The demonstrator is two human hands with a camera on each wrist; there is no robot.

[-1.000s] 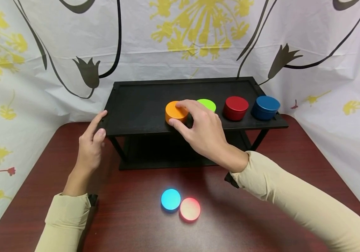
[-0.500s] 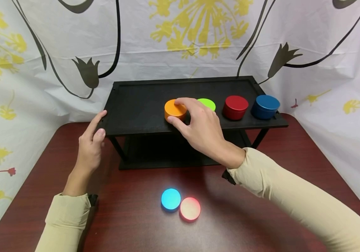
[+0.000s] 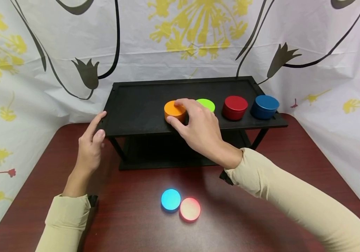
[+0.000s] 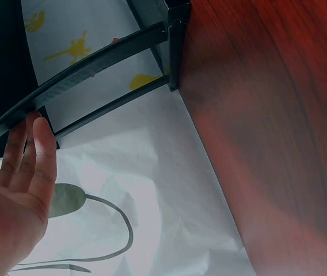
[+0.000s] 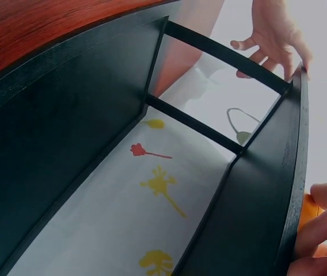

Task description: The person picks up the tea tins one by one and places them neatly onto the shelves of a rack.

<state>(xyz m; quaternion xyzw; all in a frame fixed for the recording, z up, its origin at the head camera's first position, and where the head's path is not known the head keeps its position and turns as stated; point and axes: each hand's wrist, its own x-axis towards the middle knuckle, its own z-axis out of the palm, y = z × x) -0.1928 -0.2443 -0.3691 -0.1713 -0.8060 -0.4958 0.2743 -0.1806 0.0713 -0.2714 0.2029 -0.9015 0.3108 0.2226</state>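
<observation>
Orange container (image 3: 172, 111) at mid-frame: I pinch it between thumb and fingers in my right grip (image 3: 200, 129), and it seems to rest on the black shelf (image 3: 135, 108), its base partly hidden. At frame left, my left grip (image 3: 89, 148), fingers extended, touches the shelf's edge. A half-covered green container (image 3: 206, 104) stands right of the orange one.

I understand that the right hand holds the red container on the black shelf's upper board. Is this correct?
Only the colour is wrong: in the head view, the right hand holds the orange container on the black shelf's upper board, not the red one.
</observation>
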